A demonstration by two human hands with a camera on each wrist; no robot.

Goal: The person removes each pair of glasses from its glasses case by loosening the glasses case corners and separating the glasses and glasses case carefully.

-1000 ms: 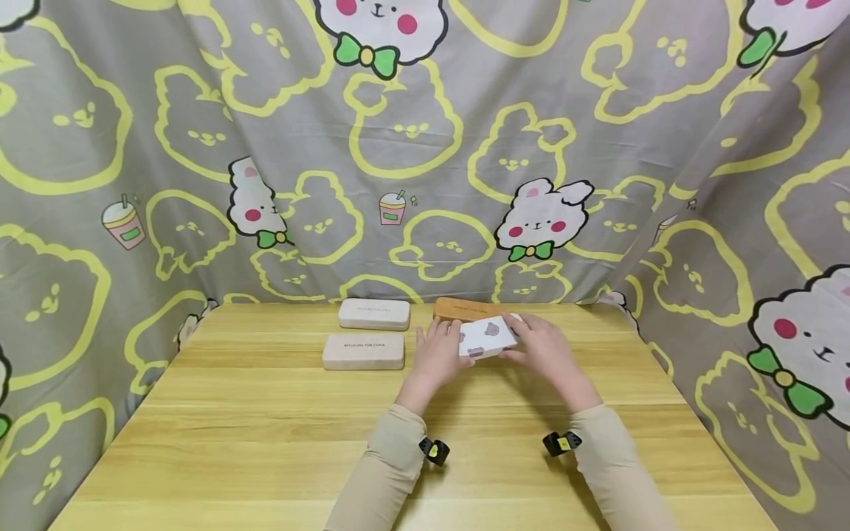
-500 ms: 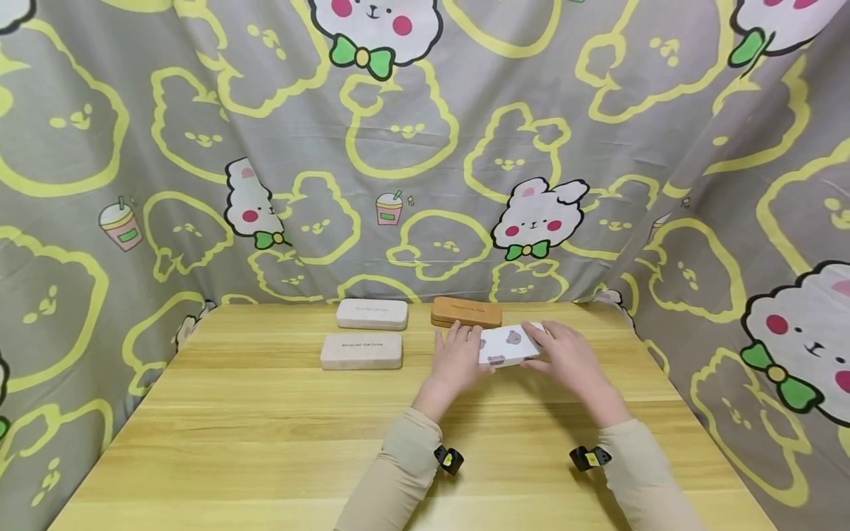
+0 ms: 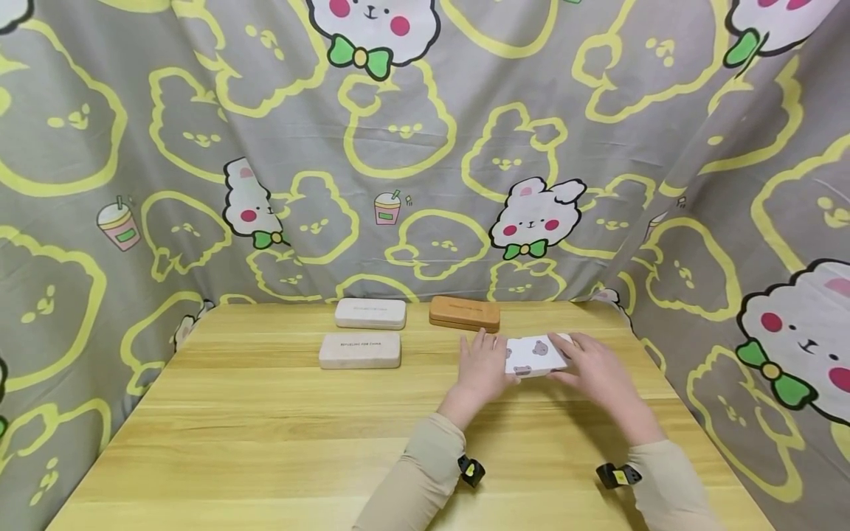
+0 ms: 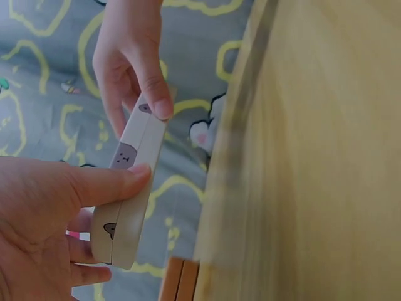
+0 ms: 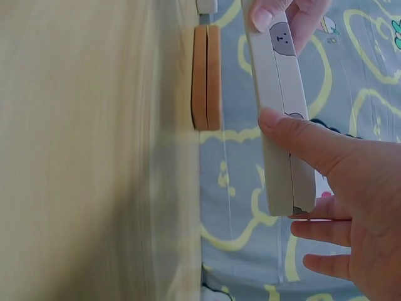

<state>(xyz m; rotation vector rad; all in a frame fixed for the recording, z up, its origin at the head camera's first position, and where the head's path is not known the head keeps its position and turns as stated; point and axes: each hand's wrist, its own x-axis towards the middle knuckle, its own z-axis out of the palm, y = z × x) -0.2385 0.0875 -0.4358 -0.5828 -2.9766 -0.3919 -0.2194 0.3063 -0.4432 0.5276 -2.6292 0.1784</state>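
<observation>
A white glasses case (image 3: 535,355) printed with brown bears is held between my two hands over the right part of the table. My left hand (image 3: 482,369) grips its left end, the thumb (image 4: 128,182) along the front side. At the other end my right hand (image 3: 603,375) pinches it, thumb (image 5: 294,128) in front and fingers behind. Both wrist views show the case lifted off the wood, its lid seam closed. Nearest to the left hand, behind it, lies an orange-brown glasses case (image 3: 464,314).
Two more glasses cases lie left on the wooden table (image 3: 279,435): a white one (image 3: 370,314) at the back and a beige one (image 3: 361,351) in front of it, both lettered on top. A grey curtain (image 3: 425,147) with cartoon animals hangs behind and at both sides.
Both hands have carried the bear-print case to the right and a little toward me. The orange-brown case, partly covered before, now shows whole. The other cases have stayed put.
</observation>
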